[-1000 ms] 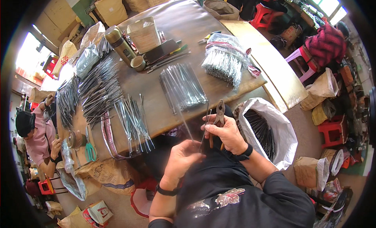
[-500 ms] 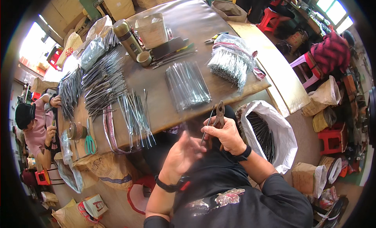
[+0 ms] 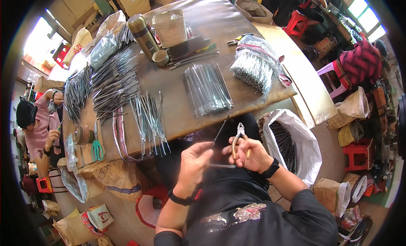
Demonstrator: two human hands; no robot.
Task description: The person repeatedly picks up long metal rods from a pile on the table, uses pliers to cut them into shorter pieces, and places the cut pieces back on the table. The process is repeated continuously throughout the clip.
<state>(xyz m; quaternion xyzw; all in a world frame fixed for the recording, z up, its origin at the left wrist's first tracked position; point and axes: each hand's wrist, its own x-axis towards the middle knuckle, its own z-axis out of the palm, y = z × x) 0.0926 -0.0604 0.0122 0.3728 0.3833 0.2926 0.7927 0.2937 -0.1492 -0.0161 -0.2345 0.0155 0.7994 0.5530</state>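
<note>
A thin dark metal rod (image 3: 220, 131) slants up toward the table edge, pinched between the thumb and fingers of my left hand (image 3: 191, 165). Below those fingers a pale, blurred strip (image 3: 222, 165) crosses in front of my shirt. My right hand (image 3: 255, 156) is closed around pliers (image 3: 240, 130) with tan handles, their jaws pointing up and away from me. Beyond both hands, a neat row of silver rods (image 3: 207, 87) lies on the table. Looser rods (image 3: 149, 121) spread to its left, some with ends over the edge.
An open white sack (image 3: 313, 155) with dark rods inside stands right of my right hand. On the brown table (image 3: 169, 83) are a plastic-wrapped rod bundle (image 3: 252, 66), a thermos (image 3: 144, 34), a cup (image 3: 160, 58) and teal-handled scissors (image 3: 97, 149). A person (image 3: 42, 119) works at the left.
My left hand now grips the rod, which was by my right hand and the pliers before. The pliers have dropped a little and turned, and my hands are farther apart.
</note>
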